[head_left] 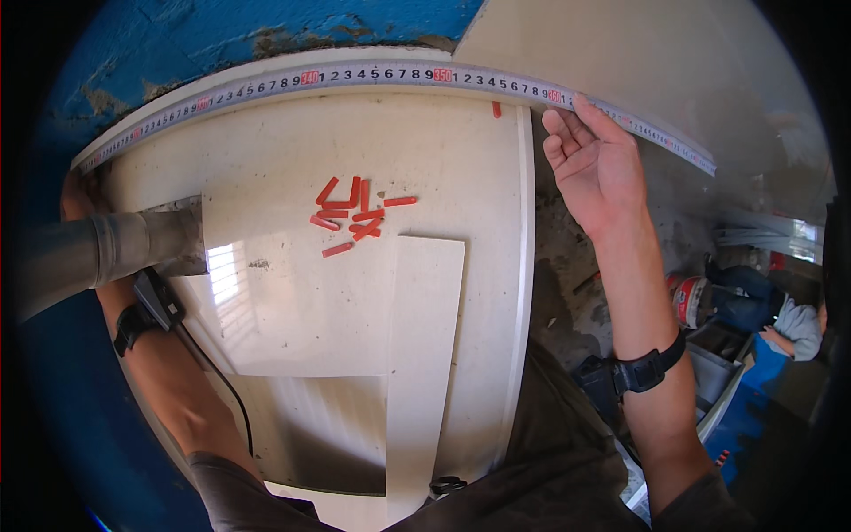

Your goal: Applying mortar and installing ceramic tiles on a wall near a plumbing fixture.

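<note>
A white tape measure blade [376, 74], with black and red markings, runs along the far edge of a cream board [292, 142]. At the far left corner my left hand [78, 193] is closed at the blade, its fingers partly hidden. A grey metal pipe [133, 244] passes over the wrist behind it. My right hand [603, 168] is palm up beyond the board's right edge. Its thumb touches the blade's near edge, while the other fingers curl loosely apart with nothing in them. The blade's free end extends past this hand.
Several short red strips [355, 211] lie mid-board, and another [496, 109] near the far right corner. A narrow cream panel [425, 355] lies nearer me. A blue wall [222, 31] borders the far side. At right are a bucket [689, 300] and a seated person [780, 324].
</note>
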### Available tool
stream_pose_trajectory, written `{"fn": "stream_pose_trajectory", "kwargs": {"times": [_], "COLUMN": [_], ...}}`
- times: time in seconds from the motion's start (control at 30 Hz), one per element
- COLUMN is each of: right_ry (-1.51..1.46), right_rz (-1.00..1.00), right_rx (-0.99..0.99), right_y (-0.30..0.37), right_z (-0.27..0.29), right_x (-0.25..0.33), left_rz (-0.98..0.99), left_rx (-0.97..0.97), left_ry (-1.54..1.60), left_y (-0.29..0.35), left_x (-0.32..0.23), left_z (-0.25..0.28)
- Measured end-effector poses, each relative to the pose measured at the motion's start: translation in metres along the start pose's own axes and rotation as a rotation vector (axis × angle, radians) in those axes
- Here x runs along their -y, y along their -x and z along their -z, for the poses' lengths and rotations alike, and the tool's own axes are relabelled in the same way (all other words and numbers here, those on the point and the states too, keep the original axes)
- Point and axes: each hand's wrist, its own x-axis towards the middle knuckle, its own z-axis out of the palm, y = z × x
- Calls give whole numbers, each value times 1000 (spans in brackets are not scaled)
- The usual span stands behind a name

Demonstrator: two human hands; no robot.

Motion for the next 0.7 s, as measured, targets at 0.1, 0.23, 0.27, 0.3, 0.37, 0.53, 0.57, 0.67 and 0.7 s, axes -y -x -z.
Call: {"fn": "stream_pose_trajectory", "kwargs": {"times": [0.1,0.23,0.27,0.3,0.37,0.53,0.57,0.67,0.7], "right_ry": [-4,-25,-18,-10,-14,-21,-27,-22,-15], "right_rz": [0,-14,-8,-3,-4,-5,-9,-9,-15], "right_rx": [13,15,8,5,8,21,26,20,-3], "right_y": [0,1,0,0,0,0,0,-1,-1], "right_z": [1,-4,-3,0,1,1,0,3,4], "right_x": [1,-1,-1,-1,-1,0,0,-2,-3], "left_rz": [-22,-57,-60,-63,-78,-113,-121,-134,-136], "left_rx": [-9,-33,-35,-36,-45,-70,-77,-91,-95], "left_ry": [-31,-100,-99,-98,-120,-177,-196,-223,-227], "left_y": [-5,-17,-7,-2,-3,-15,-20,-26,-25], "left_x": [7,10,7,3,3,19,26,42,49], "left_z": [3,23,17,7,10,21,29,27,18]}}
